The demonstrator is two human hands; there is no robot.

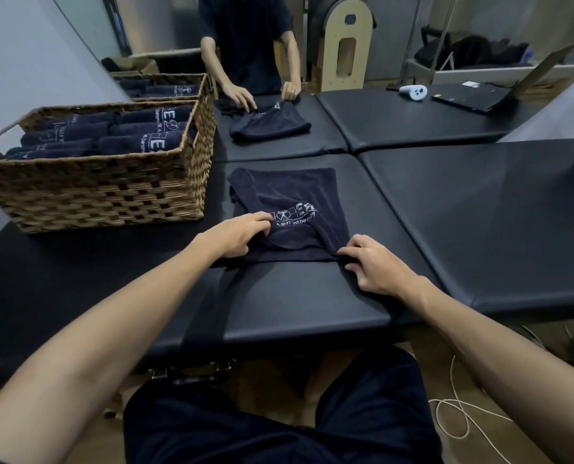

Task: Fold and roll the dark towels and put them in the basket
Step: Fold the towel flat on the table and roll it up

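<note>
Head view: a dark navy towel with white embroidered lettering lies folded flat on the black padded table, just right of the wicker basket, which already holds rolled towels. The left hand pinches its near-left fold with curled fingers; the right hand pinches the near-right corner. The cloth looks soft, light and limp, so it is best gripped along the near edge and rolled tight
</note>
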